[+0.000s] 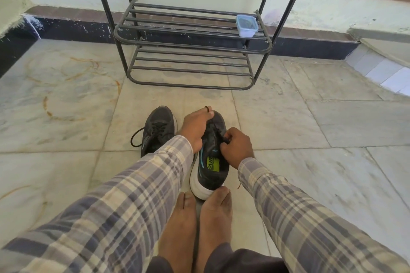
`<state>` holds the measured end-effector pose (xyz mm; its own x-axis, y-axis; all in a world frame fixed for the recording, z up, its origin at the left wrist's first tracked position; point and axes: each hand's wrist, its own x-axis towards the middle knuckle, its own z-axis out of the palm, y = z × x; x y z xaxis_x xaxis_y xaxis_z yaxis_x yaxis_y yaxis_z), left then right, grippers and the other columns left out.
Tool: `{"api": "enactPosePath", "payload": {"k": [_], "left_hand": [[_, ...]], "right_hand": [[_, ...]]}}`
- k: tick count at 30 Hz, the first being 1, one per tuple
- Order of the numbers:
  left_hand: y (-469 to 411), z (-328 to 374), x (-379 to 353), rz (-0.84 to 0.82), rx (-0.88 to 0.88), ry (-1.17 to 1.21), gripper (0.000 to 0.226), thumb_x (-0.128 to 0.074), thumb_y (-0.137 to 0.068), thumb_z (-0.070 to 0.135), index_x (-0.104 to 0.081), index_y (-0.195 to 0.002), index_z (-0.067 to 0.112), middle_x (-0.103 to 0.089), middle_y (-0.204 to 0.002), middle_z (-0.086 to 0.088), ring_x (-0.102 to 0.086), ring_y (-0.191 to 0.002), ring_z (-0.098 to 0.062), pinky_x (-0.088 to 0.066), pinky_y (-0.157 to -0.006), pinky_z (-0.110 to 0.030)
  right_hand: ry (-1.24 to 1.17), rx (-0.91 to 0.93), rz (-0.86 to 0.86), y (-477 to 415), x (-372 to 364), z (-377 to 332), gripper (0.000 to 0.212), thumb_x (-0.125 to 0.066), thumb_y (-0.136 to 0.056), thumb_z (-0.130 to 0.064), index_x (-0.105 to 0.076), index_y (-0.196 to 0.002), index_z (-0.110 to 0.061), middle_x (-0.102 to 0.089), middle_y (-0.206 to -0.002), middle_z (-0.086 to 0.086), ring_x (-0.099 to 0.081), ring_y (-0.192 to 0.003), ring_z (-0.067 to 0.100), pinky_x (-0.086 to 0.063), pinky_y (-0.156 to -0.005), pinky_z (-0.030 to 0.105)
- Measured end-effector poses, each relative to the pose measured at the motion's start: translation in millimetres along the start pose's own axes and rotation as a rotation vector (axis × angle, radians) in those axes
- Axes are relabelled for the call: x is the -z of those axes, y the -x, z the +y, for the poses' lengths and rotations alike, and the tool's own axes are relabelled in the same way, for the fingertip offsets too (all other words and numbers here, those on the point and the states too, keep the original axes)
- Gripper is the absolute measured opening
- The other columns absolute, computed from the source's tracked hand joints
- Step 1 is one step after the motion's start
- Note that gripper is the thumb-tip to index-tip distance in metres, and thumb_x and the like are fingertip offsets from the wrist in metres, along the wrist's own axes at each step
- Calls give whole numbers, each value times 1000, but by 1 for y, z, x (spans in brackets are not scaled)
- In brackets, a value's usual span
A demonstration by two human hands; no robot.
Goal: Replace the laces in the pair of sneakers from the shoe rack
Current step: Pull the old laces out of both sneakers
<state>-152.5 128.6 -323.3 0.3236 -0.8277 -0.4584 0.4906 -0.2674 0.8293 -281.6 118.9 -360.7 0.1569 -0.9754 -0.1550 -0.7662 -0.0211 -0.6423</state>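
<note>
Leftmost on the marble floor [66, 95], a loose lace loop [135, 139], black, trailing from a dark sneaker [158, 127] that stands sole down with its lacing in place. Behind, against the wall, a black metal shoe rack [190, 39]. Just right of that sneaker, the left hand [195, 127], fingers curled over the toe end and near side of the second sneaker [210, 168], gripping it. Held lengthwise, toe pointing away, white-soled heel down by the toes of two bare feet [216, 213], a green insole label showing in the opening. On its right side, the right hand [236, 147], fingertips bunched together, pinching the black lace [225, 141] near the top eyelets. Further right, on the rack's middle tier, a small lidded plastic container [246, 26], close to the tier's right end. Plaid sleeves [133, 195] on both forearms, reaching in from the bottom corners.
</note>
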Motion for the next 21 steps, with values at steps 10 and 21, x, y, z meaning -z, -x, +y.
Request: {"api": "enactPosePath", "payload": {"k": [10,21], "left_hand": [[1,0,-4,-49,-464,-1942,24,-52,-99,22,-61,-121,17,-56,-125,-7,-39,-122,-29,-38,-100,-43],[-6,8,2,65,94,-76,27,-55,-97,22,-64,-74,12,-70,-90,-14,-63,-73,-23,-53,-67,-31]], "right_hand": [[26,13,-17,1,-5,-4,13,-59,-80,-11,-57,-93,-14,-62,-90,7,-60,-82,29,-54,-76,40],[39,10,-8,2,-7,-6,11,-58,-79,-11,-56,-89,-17,-62,-87,5,-60,-81,28,-55,-75,39]]}}
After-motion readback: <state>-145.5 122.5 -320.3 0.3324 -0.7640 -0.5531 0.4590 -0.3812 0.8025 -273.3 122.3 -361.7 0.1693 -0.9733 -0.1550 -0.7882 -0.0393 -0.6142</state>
